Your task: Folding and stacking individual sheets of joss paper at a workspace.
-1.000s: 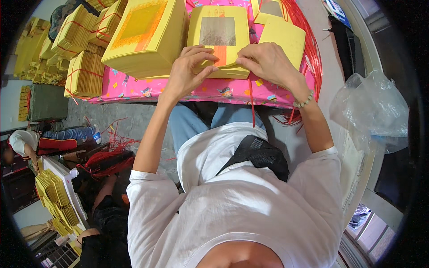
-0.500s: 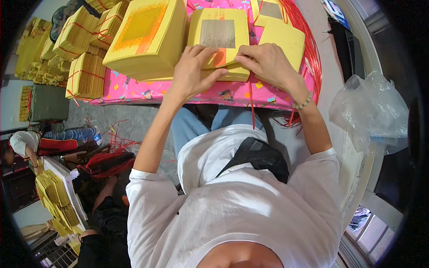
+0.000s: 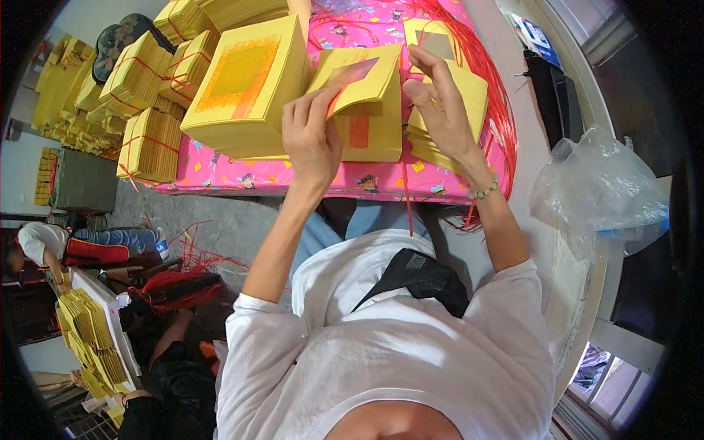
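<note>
My left hand (image 3: pixel 314 136) grips the near left edge of a few yellow paper sheets (image 3: pixel 378 84) with a silvery patch. Their near edge is lifted and bends up off the stack of yellow paper (image 3: pixel 386 139) beneath, where an orange mark shows. To the right of the raised sheets, my right hand (image 3: pixel 447 114) is open, thumb and fingers apart, with nothing visible in it. It hovers over a lower pile of yellow paper (image 3: pixel 473 92). Left of my left hand stands a tall block of yellow paper (image 3: pixel 235 143) with an orange-edged gold square on top.
Pink patterned cloth (image 3: pixel 293 183) covers the table. Red strings (image 3: pixel 502 110) lie along its right side. Tied yellow bundles (image 3: pixel 150 139) stand at the left. A clear plastic bag (image 3: pixel 601 191) is at the right. Other people work at lower left beside a white table (image 3: pixel 121 323) bearing yellow paper.
Both hands were at the stack's near edge. My left hand has now raised the top sheets' near edge; my right hand has let go and moved right. The view has shifted slightly.
</note>
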Motion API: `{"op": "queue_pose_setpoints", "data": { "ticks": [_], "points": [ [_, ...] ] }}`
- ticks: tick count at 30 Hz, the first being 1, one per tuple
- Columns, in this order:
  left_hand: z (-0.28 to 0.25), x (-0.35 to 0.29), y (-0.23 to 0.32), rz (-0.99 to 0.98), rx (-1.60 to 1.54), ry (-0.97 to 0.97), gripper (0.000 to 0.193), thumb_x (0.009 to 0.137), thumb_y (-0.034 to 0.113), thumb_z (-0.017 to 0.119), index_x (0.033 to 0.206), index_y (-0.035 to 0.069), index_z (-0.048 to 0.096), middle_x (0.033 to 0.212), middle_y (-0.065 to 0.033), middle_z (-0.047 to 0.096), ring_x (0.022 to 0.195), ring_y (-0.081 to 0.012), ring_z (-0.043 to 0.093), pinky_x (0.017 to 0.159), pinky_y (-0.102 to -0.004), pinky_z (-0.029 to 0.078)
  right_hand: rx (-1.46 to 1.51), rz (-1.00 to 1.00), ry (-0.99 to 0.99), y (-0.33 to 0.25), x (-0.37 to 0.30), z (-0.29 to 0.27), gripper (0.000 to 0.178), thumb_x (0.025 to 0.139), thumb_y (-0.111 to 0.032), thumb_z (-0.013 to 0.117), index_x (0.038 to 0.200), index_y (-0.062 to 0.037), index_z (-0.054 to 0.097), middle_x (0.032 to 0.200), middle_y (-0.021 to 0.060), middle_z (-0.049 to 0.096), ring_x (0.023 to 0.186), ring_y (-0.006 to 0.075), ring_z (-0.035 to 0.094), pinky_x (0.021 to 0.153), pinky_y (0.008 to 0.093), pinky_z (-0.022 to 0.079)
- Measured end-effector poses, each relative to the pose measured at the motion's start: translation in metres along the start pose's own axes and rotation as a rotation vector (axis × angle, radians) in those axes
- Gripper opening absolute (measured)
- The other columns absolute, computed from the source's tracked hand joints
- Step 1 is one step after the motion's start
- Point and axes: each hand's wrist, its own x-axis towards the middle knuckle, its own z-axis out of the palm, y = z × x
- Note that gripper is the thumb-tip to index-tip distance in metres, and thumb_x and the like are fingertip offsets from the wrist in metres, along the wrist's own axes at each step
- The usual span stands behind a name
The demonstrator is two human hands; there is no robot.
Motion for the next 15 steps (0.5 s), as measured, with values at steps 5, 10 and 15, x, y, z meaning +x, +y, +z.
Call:
{"op": "queue_pose_setpoints", "data": {
  "ticks": [5,10,15],
  "points": [
    [-0.007,-0.001,0.012,-0.269,-0.212,0.186,0.022,0.088,-0.002,0.05,0.108,0.003,0.06,0.095,-0.0119,0.061,0.087,-0.0265,0.058,0.079,-0.0332,0.045,0.204,0.146,0.125,0.023,0.008,0.01,0.064,0.096,-0.037,0.047,0.138,0.0059,0.025,0.14,0.0243,0.032,0.134,0.0295,0.031,0.106,0.0396,0.032],
    [-0.005,-0.008,0.005,-0.472,-0.61,0.242,0.018,0.096,0.007,0.048,0.109,-0.001,0.057,0.095,-0.0086,0.063,0.089,-0.0127,0.056,0.077,-0.0258,0.043,0.206,0.034,0.125,0.032,0.031,0.016,0.063,0.098,-0.037,0.041,0.14,0.0056,0.021,0.143,0.0234,0.029,0.137,0.0289,0.025,0.111,0.0368,0.021],
    [0.006,-0.022,0.005,-0.481,-0.745,0.238,0.02,0.094,0.004,0.05,0.112,-0.002,0.053,0.101,-0.0069,0.061,0.095,-0.0128,0.055,0.082,-0.025,0.042,0.32,0.134,0.085,0.053,0.037,0.019,0.06,0.1,-0.035,0.038,0.139,0.0075,0.022,0.142,0.0204,0.031,0.135,0.026,0.027,0.111,0.0358,0.022]
  ]
}}
